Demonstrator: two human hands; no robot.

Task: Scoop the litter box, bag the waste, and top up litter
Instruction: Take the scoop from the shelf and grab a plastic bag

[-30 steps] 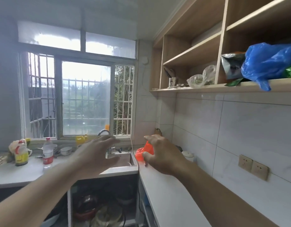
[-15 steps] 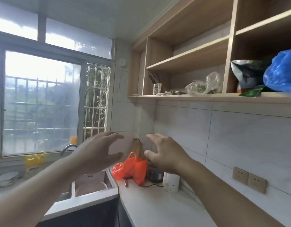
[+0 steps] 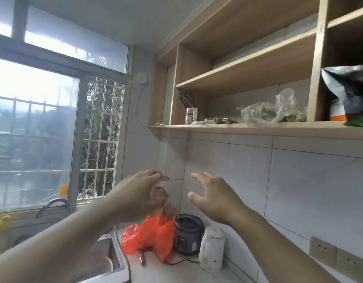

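Left hand (image 3: 139,196) and right hand (image 3: 214,198) were raised, fingers spread, holding nothing. Risk: reaching for orange plastic bag (image 3: 154,234) could topple white kettle (image 3: 211,249) or snag rice cooker (image 3: 187,233) cord.

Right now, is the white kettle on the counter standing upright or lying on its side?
Upright. The white kettle stands on its base on the counter, lid on top, beside the dark rice cooker.
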